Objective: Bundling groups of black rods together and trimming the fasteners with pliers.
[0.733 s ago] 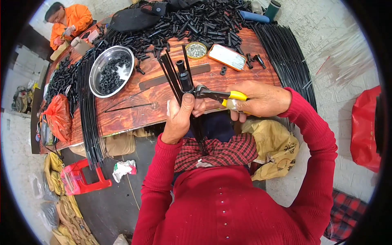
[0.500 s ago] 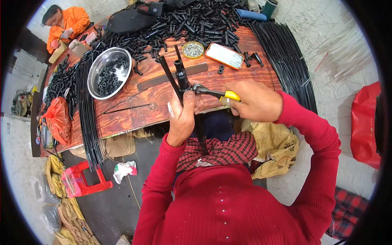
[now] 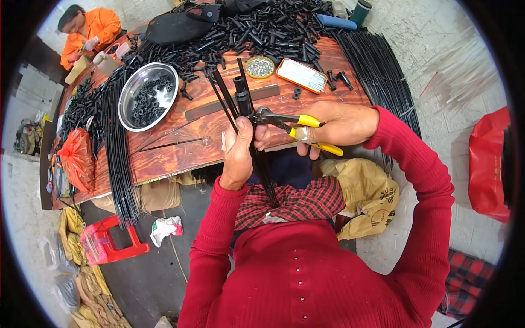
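My left hand is closed round several long black rods, which run down past the table edge toward my lap. A black stepped sleeve stands upright among the rods, just above my left thumb. My right hand grips pliers with yellow handles. The handles are spread apart, and the dark jaws meet the lower end of the sleeve beside my left fingertips. Whether the jaws are clamped there is too small to tell.
On the wooden table are a metal bowl of black rings, a round tin of small metal bits, a white tray, a dark flat bar and heaped black fittings. Rod bundles lie at both sides. A co-worker in orange sits far left.
The plier handles have opened wider in my right hand, and the second yellow handle now shows. The rods in my left hand have fanned slightly apart.
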A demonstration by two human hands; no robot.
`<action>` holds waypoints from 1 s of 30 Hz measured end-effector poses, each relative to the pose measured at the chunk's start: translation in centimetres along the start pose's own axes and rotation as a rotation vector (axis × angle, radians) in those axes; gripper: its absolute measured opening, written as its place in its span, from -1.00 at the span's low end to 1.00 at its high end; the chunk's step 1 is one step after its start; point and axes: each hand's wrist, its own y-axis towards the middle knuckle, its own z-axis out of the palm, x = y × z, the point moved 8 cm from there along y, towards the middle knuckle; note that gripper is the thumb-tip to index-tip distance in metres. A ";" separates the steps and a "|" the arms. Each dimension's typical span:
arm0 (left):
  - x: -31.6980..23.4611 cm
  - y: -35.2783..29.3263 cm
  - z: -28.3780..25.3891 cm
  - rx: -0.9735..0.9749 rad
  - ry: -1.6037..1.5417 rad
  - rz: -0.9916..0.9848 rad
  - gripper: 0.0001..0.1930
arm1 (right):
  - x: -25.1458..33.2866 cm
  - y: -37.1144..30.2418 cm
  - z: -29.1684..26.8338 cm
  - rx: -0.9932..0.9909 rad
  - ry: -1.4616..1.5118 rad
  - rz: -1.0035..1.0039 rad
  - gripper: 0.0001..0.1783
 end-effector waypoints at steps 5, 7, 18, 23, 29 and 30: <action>0.4 0.0 -0.1 0.025 0.033 -0.017 -0.57 | 0.0 -0.2 -0.4 0.010 -0.082 0.049 -0.65; 0.6 0.1 -0.2 0.026 0.029 -0.014 -0.57 | 0.4 -0.4 -0.5 -0.006 -0.091 0.069 -0.67; 0.4 0.5 -0.3 -0.064 0.065 0.051 -0.53 | 0.5 0.4 0.2 -0.725 -0.640 -0.074 -0.84; 0.2 1.0 -1.4 -0.101 0.049 0.053 -0.49 | -1.4 2.6 2.2 -0.919 -0.588 -0.155 -0.76; -0.3 0.9 -2.4 -0.102 -0.081 0.035 -0.50 | 0.8 1.1 -0.8 -0.452 -0.516 -0.252 -0.78; -0.5 1.0 -1.8 -0.080 -0.076 0.022 -0.50 | 0.9 0.7 -1.4 -0.450 -0.591 -0.208 -0.72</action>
